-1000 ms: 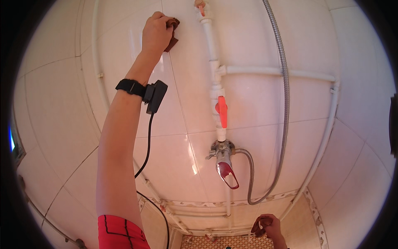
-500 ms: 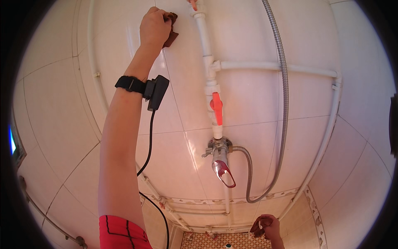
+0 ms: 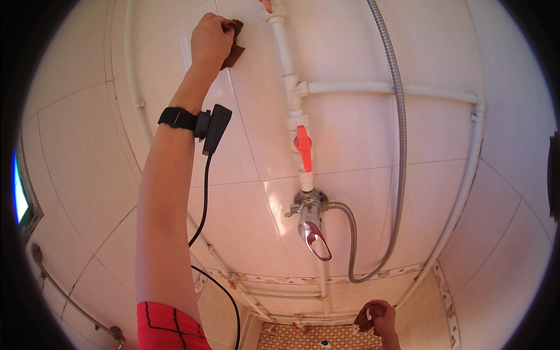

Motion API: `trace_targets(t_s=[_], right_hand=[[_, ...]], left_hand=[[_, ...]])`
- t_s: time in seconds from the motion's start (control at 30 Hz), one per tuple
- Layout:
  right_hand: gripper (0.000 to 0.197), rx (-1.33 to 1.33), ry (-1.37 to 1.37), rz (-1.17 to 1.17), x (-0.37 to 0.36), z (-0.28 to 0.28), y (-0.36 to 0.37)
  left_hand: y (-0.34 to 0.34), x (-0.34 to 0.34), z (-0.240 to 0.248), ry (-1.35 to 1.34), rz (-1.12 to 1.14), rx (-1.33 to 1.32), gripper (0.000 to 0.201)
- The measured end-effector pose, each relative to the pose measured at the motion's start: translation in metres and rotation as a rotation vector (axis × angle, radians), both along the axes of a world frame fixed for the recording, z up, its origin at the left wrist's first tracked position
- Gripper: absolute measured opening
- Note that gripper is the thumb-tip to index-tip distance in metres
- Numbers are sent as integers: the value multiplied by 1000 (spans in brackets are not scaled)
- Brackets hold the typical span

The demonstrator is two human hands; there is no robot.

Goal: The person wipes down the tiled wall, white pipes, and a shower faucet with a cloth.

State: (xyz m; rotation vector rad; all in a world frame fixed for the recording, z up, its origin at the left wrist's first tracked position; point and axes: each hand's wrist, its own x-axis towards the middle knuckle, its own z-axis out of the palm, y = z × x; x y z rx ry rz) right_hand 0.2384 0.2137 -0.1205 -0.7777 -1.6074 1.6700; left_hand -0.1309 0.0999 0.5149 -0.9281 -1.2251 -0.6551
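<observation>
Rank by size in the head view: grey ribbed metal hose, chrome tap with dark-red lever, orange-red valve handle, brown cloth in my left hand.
Largest: grey ribbed metal hose
Next: chrome tap
Smallest: orange-red valve handle and brown cloth in your left hand, too alike to rank

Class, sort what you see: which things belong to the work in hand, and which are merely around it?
In hand:
- left hand, holding a brown cloth
- right hand, holding a second brown cloth

Merely around:
- red valve handle
- mixer tap
- metal hose
- white pipes

Left arm [image 3: 166, 221] stretched upward, left hand [image 3: 210, 42] curled, right hand [image 3: 383, 319] low, also curled
</observation>
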Motion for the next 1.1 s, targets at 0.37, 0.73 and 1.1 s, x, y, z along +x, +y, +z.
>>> trace_targets(t_s=[0.37, 0.73, 1.1], right_hand=[[26, -16, -7, -72, 4, -24, 12], [26, -53, -5, -40, -1, -28, 12], [23, -105, 36, -19, 3, -23, 3]], left_hand=[[-6, 7, 7, -222, 120, -145, 18], [-7, 6, 0, -155, 99, -171, 20], [-13, 1, 30, -142, 146, -98, 21]])
